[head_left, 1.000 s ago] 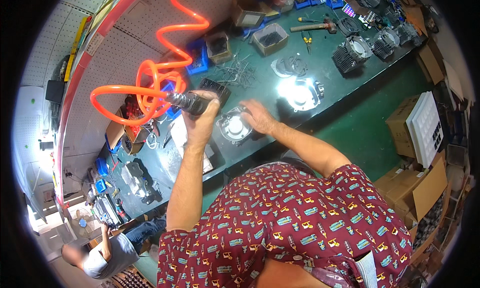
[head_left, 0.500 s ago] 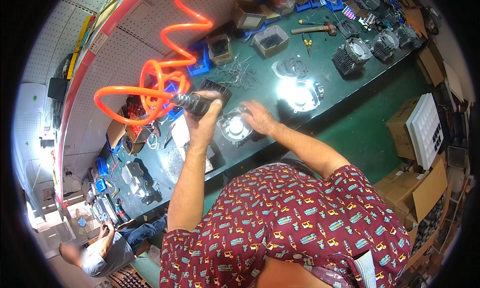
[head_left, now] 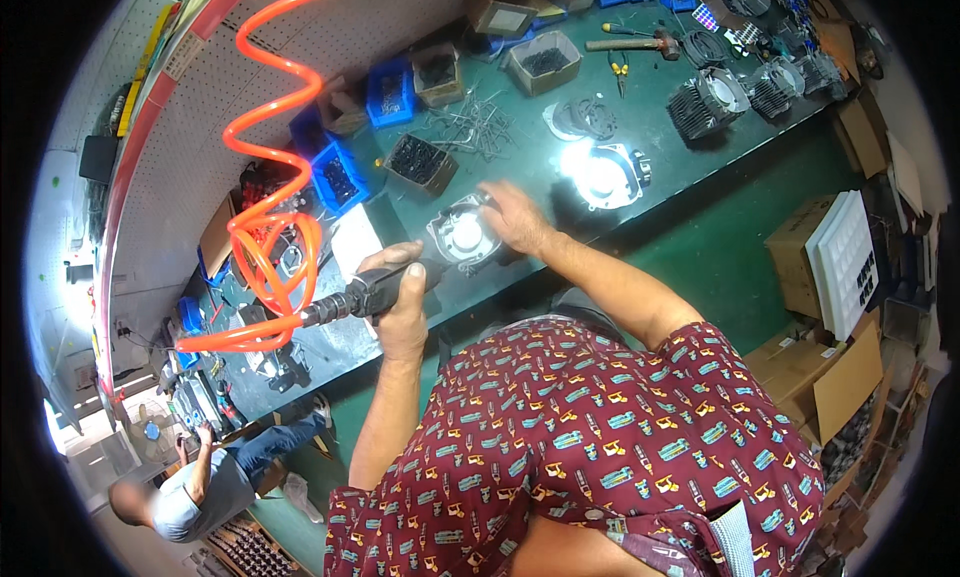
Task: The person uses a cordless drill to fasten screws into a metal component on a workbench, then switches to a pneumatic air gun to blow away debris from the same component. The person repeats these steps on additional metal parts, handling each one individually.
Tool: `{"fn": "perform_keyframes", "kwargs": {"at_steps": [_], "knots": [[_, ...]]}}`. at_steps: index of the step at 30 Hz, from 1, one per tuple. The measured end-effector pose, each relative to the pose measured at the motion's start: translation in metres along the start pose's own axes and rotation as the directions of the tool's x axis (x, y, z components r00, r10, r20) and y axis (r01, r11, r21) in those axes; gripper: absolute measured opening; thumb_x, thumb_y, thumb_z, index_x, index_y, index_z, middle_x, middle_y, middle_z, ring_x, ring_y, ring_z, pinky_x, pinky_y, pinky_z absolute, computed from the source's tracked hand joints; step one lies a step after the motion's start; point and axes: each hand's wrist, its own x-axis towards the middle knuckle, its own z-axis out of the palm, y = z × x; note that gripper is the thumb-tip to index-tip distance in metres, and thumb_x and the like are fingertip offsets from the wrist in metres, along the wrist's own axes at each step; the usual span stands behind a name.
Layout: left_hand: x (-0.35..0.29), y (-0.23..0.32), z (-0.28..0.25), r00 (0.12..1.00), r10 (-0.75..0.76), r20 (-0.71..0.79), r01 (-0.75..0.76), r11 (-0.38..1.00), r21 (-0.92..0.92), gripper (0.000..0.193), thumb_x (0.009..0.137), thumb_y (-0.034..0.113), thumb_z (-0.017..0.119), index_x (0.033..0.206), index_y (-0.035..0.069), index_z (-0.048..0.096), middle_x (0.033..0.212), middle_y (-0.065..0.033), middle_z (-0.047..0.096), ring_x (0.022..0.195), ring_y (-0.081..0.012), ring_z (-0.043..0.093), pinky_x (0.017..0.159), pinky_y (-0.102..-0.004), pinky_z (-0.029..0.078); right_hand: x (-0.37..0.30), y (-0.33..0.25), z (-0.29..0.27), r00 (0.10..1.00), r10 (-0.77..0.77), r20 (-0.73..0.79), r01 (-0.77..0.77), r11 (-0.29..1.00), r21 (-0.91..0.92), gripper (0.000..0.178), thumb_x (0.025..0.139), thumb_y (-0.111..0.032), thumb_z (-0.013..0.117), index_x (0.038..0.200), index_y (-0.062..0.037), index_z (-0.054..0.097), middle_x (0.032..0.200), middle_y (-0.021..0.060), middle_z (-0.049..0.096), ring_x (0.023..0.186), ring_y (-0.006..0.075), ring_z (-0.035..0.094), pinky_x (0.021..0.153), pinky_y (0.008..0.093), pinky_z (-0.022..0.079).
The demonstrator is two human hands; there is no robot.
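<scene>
A worker's left hand (head_left: 400,302) is wrapping closed around a black air tool (head_left: 365,295), its coiled orange hose (head_left: 262,247) trailing off toward nine o'clock. The right hand (head_left: 515,217) is resting with fingers spread on a round grey metal housing (head_left: 462,235) lying on the green workbench (head_left: 680,162), at two o'clock from the tool. Blue parts bins (head_left: 340,177) are standing at twelve o'clock.

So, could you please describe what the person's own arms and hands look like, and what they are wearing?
Both forearms are bare, with no gloves on the left hand or the right hand, and no watch or rings that I can make out. The short sleeves belong to a dark red shirt printed all over with small teal, yellow and white shapes.
</scene>
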Motion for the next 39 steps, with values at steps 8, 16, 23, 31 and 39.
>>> {"fn": "perform_keyframes", "kwargs": {"at_steps": [8,16,23,31,39], "knots": [[-0.008,-0.007,0.003,0.999,0.039,-0.031,-0.038,0.999,0.025,0.027,0.086,-0.001,0.066,0.11,0.004,0.054,0.109,-0.0136,0.063,0.107,-0.0252,0.062,0.101,-0.043,0.046,0.001,0.0,-0.001,1.0,-0.026,-0.004,0.026,1.0,0.011,0.042,0.093,-0.028,0.06,0.128,-0.0051,0.055,0.11,0.0205,0.058,0.106,0.041,0.055,0.092,0.0467,0.046],[0.005,0.018,0.03,0.98,-0.072,0.186,0.025,0.97,0.243,0.026,0.084,-0.005,0.066,0.109,0.002,0.06,0.111,-0.0106,0.066,0.105,-0.0185,0.061,0.096,-0.0344,0.049,0.0,0.004,0.003,0.999,-0.024,-0.026,0.023,1.0,-0.007,0.042,0.093,-0.028,0.059,0.128,-0.0047,0.056,0.111,0.0209,0.059,0.107,0.0418,0.055,0.093,0.0476,0.046],[0.006,0.01,0.045,0.953,-0.107,0.283,0.032,0.965,0.259,0.023,0.08,-0.01,0.063,0.096,0.003,0.055,0.099,-0.0103,0.065,0.102,-0.0202,0.062,0.098,-0.0398,0.047,-0.001,0.0,0.005,0.998,0.063,0.006,-0.063,0.998,0.006,0.04,0.093,-0.03,0.058,0.126,-0.0065,0.057,0.112,0.0201,0.059,0.107,0.0411,0.056,0.092,0.0479,0.047],[0.006,0.001,0.036,0.942,-0.061,0.33,-0.01,0.978,0.21,0.024,0.081,-0.007,0.066,0.102,0.003,0.059,0.106,-0.0083,0.064,0.105,-0.0182,0.059,0.098,-0.0361,0.046,-0.002,-0.001,0.004,1.0,0.024,-0.009,-0.025,0.999,-0.032,0.04,0.093,-0.029,0.057,0.127,-0.0075,0.057,0.115,0.0199,0.059,0.109,0.04,0.056,0.095,0.0475,0.046],[0.001,0.015,0.013,0.996,0.086,0.03,-0.089,0.989,0.12,0.028,0.085,-0.005,0.065,0.111,0.003,0.057,0.111,-0.0131,0.064,0.112,-0.0251,0.061,0.106,-0.0442,0.044,0.0,0.005,-0.001,0.999,0.0,0.049,-0.005,0.996,0.09,0.048,0.097,-0.033,0.053,0.133,-0.0013,0.053,0.13,0.023,0.052,0.12,0.041,0.05,0.104,0.045,0.041]]}}
